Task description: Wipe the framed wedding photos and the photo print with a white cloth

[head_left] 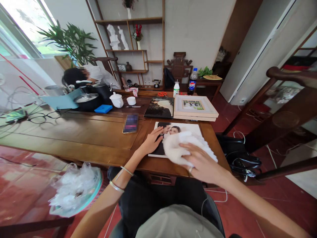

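A large portrait photo print [188, 127] lies flat at the near right end of the wooden table [81, 132]. My left hand [152, 140] rests flat on the print's left edge, fingers stretched out. My right hand [200, 162] presses a fluffy white cloth [178, 147] onto the print's lower half, fingers curled over the cloth. The cloth hides much of the picture.
A white framed picture [195, 107] and a dark photo album [159, 107] lie behind the print. A phone [130, 123], blue box [103, 108], white teapot [117, 99] and pots stand further left. Another person sits at the far left end. A bin [75, 190] with plastic stands near left.
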Available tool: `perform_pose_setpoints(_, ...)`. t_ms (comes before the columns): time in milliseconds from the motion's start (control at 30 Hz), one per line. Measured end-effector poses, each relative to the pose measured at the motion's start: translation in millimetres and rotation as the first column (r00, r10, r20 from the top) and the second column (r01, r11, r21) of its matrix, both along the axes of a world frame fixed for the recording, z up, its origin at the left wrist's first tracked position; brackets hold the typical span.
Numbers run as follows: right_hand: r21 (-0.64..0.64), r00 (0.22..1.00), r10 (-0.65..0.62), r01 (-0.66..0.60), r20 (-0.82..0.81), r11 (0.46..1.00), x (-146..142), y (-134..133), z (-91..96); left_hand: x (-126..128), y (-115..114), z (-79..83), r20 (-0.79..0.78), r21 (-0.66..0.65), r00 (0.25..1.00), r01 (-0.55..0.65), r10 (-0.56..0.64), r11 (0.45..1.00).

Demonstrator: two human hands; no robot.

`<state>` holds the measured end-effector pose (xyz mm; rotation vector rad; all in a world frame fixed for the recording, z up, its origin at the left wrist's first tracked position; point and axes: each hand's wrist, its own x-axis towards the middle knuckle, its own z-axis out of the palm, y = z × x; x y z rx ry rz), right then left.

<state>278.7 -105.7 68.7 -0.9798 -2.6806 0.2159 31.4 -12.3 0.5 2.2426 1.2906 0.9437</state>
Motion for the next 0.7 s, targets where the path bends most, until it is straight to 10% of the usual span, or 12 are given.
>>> perform_pose_setpoints(333,0.187,0.933,-0.359,0.352,0.007,0.917,50.3,91.2,-21.1,1.4,0.6,4.2,0.011,0.015,1.000,-0.001,0.001,1.000)
perform_pose_setpoints(700,0.042,0.996,-0.019,0.015,0.088,0.999,6.3,-17.1,-9.8,0.3,5.1,-1.1,0.043,0.032,0.999,0.003,-0.004,0.999)
